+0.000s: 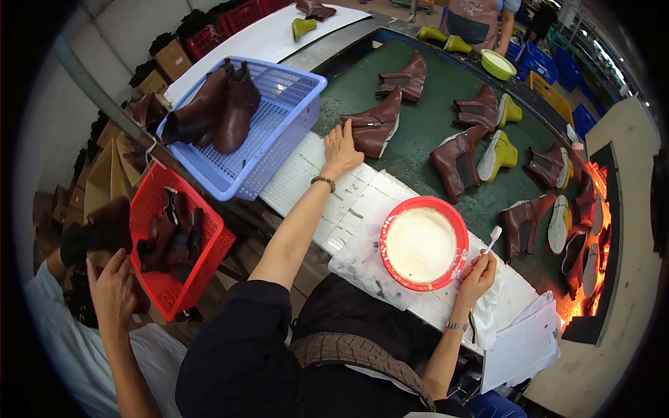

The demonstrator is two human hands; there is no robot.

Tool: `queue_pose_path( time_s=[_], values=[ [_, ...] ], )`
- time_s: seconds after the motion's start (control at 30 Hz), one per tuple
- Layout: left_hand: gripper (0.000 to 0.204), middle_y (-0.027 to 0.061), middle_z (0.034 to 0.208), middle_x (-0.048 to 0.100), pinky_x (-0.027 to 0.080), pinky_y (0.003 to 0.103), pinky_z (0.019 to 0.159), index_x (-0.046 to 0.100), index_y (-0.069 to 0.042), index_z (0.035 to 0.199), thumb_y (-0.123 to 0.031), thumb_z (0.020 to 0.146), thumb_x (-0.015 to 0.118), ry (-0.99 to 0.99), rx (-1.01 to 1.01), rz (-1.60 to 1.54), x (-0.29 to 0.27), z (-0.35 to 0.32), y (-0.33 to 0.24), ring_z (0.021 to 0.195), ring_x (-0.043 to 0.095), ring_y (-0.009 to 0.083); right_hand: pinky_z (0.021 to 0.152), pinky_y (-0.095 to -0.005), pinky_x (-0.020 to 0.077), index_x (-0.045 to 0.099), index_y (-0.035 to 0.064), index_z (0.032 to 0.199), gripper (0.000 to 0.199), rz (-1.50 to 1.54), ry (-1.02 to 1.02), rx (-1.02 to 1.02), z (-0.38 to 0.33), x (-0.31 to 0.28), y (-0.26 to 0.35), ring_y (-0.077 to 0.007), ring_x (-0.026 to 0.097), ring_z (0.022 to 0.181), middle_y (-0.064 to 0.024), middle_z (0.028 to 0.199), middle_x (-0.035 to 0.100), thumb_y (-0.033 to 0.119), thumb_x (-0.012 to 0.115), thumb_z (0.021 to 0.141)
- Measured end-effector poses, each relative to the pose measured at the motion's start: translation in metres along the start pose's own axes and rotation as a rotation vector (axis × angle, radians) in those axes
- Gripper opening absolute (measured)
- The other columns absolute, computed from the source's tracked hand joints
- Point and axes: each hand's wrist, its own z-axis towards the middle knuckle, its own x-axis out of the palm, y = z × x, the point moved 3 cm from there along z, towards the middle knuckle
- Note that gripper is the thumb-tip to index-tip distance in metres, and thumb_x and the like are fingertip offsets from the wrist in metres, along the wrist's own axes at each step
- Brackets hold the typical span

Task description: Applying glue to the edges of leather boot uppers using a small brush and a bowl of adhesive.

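A brown ankle boot lies on its side at the near edge of the green conveyor belt. My left hand has its fingers on the left end of this boot. To the right, my right hand is closed around the handle of a small brush, its white head pointing up and away. The bottom of the handle is hidden in my fingers. Between my hands stands a red-rimmed bowl of creamy white liquid, on a white ledge.
Several brown boots and yellow-green soles lie on the belt, which runs into a glowing orange opening. A blue basket and a red basket hold boots at left. One co-worker's hand is beside the red basket; another person stands beyond the belt.
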Motion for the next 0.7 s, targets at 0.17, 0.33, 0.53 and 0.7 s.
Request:
queue_pose_path(
  time_s=[0.17, 0.33, 0.53, 0.7],
  values=[
    [0.111, 0.027, 0.156, 0.043, 0.021, 0.047, 0.123, 0.015, -0.007, 0.164, -0.029, 0.073, 0.076, 0.153, -0.039, 0.013, -0.008, 0.006, -0.006, 0.146, 0.039, 0.0408, 0.044, -0.0198, 0.0287, 0.063, -0.0001, 0.114, 0.023, -0.01, -0.01, 0.014, 0.0, 0.0, 0.001, -0.0008, 0.037, 0.051, 0.0032, 0.076, 0.051, 0.019, 0.052, 0.11],
    [0.153, 0.0295, 0.152, 0.049, 0.034, 0.053, 0.115, 0.004, 0.001, 0.164, -0.063, 0.056, 0.091, 0.323, -0.047, -0.003, -0.022, 0.033, -0.003, 0.14, 0.048, 0.0433, 0.044, -0.0182, 0.0293, 0.063, 0.0009, 0.115, 0.022, 0.003, -0.027, 0.016, 0.0, -0.001, 0.002, -0.0004, 0.039, 0.051, 0.0034, 0.076, 0.051, 0.02, 0.052, 0.11],
    [0.156, 0.0347, 0.156, 0.039, 0.039, 0.046, 0.118, 0.005, 0.016, 0.157, -0.058, 0.055, 0.096, 0.333, -0.104, -0.107, -0.003, 0.074, 0.028, 0.144, 0.044, 0.0428, 0.042, -0.0191, 0.0296, 0.063, 0.0007, 0.116, 0.022, 0.024, -0.03, 0.028, 0.002, 0.0, -0.003, -0.0004, 0.039, 0.05, 0.0028, 0.076, 0.053, 0.019, 0.052, 0.11],
    [0.126, 0.0326, 0.14, 0.055, 0.053, 0.053, 0.101, 0.035, 0.017, 0.148, -0.04, 0.057, 0.101, 0.258, -0.243, -0.232, -0.015, 0.088, 0.022, 0.129, 0.059, 0.0369, 0.041, -0.0193, 0.0298, 0.063, 0.0003, 0.116, 0.022, 0.031, -0.033, 0.036, 0.002, 0.0, 0.001, -0.0004, 0.039, 0.049, 0.0027, 0.076, 0.053, 0.019, 0.052, 0.11]
  ],
)
